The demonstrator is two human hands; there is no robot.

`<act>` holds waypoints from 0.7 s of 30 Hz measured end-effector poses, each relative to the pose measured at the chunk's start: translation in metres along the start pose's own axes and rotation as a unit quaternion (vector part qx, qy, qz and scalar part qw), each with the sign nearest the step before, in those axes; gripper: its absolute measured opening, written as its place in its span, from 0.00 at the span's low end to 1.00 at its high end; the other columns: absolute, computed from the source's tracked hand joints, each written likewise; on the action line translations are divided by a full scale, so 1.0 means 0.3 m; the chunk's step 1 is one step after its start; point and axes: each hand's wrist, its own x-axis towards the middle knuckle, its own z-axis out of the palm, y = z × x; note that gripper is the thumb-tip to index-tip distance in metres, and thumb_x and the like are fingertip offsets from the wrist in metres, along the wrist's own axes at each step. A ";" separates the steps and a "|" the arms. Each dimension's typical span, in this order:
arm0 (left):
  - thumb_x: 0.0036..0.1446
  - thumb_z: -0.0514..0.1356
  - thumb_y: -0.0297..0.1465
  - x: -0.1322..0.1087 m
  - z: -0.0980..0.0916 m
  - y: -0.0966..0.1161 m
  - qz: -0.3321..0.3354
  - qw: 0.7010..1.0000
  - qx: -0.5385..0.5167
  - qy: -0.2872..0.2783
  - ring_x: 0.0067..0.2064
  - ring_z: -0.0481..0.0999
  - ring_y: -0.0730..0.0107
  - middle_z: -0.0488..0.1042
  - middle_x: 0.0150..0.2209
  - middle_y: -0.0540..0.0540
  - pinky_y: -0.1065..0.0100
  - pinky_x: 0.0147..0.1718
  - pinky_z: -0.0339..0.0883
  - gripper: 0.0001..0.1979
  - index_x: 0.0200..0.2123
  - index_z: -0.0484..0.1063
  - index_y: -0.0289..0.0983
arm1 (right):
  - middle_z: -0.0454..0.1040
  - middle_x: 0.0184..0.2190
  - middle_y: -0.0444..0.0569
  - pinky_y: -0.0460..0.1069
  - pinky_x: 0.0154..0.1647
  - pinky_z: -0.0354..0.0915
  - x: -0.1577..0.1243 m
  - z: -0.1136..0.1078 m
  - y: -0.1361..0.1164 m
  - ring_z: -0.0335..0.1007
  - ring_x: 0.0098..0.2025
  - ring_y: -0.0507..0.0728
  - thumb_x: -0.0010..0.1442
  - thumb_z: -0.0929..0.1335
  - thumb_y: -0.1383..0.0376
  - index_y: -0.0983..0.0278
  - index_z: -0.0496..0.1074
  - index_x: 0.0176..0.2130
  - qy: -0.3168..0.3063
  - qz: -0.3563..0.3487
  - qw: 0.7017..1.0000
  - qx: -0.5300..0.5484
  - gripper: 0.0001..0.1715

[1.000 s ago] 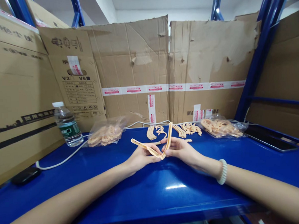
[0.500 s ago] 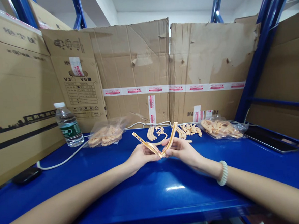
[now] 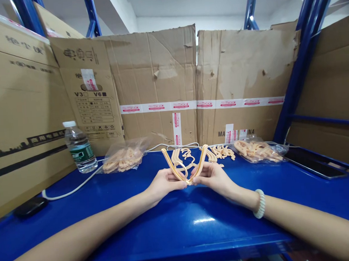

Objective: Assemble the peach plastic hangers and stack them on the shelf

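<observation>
Both hands hold a beige plastic folding clothes hanger over the blue table, its two arms spread upward in a V. My left hand (image 3: 164, 181) is closed around the lower end of the left hanger arm (image 3: 169, 162), close to a curved hook. My right hand (image 3: 215, 178) grips the lower end of the right hanger arm (image 3: 202, 159). The fingertips of both hands nearly meet where the arms join; the joint itself is partly covered by them. Behind the hands lie loose curved arms (image 3: 212, 155) and several small hooks (image 3: 224, 152) of the same beige plastic.
Clear bags of beige parts lie at left (image 3: 124, 159) and right (image 3: 260, 149). A water bottle (image 3: 81, 152), a white cable (image 3: 74, 187) and a black oval object (image 3: 30, 206) are on the left. A dark flat device (image 3: 314, 163) lies at right. Cardboard (image 3: 159, 127) walls the back.
The left hanger arm has turned in my left hand and stands steeper, with the curved hook showing beside it. My right hand has stayed nearly in place.
</observation>
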 end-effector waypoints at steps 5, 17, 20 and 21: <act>0.36 0.74 0.28 0.004 -0.002 -0.010 -0.005 1.000 -0.009 0.015 0.29 0.78 0.68 0.80 0.25 0.47 0.68 0.33 0.71 0.13 0.26 0.75 0.33 | 0.78 0.26 0.45 0.51 0.35 0.72 -0.005 0.009 0.005 0.77 0.30 0.57 0.38 0.79 0.60 0.64 0.72 0.29 0.014 0.001 1.000 -0.013 0.20; 0.36 0.75 0.29 0.010 -0.003 0.020 -0.019 0.996 -0.057 0.064 0.29 0.78 0.69 0.79 0.26 0.46 0.69 0.34 0.74 0.16 0.28 0.75 0.31 | 0.76 0.27 0.46 0.46 0.26 0.70 0.036 -0.038 -0.031 0.74 0.27 0.52 0.41 0.78 0.57 0.66 0.72 0.31 0.014 0.027 0.998 -0.060 0.20; 0.39 0.74 0.25 0.024 -0.035 0.033 -0.019 0.991 -0.082 0.099 0.31 0.79 0.70 0.78 0.27 0.47 0.70 0.36 0.75 0.13 0.28 0.74 0.31 | 0.76 0.27 0.47 0.48 0.28 0.71 0.066 -0.130 -0.057 0.73 0.28 0.52 0.44 0.75 0.54 0.66 0.72 0.33 -0.003 0.010 0.990 -0.137 0.21; 0.41 0.73 0.24 0.030 -0.048 0.037 -0.017 0.989 -0.089 0.112 0.31 0.80 0.70 0.78 0.27 0.47 0.71 0.37 0.76 0.12 0.29 0.74 0.32 | 0.76 0.27 0.47 0.48 0.28 0.70 0.077 -0.164 -0.068 0.72 0.27 0.52 0.45 0.75 0.54 0.66 0.72 0.33 -0.005 0.003 0.987 -0.158 0.21</act>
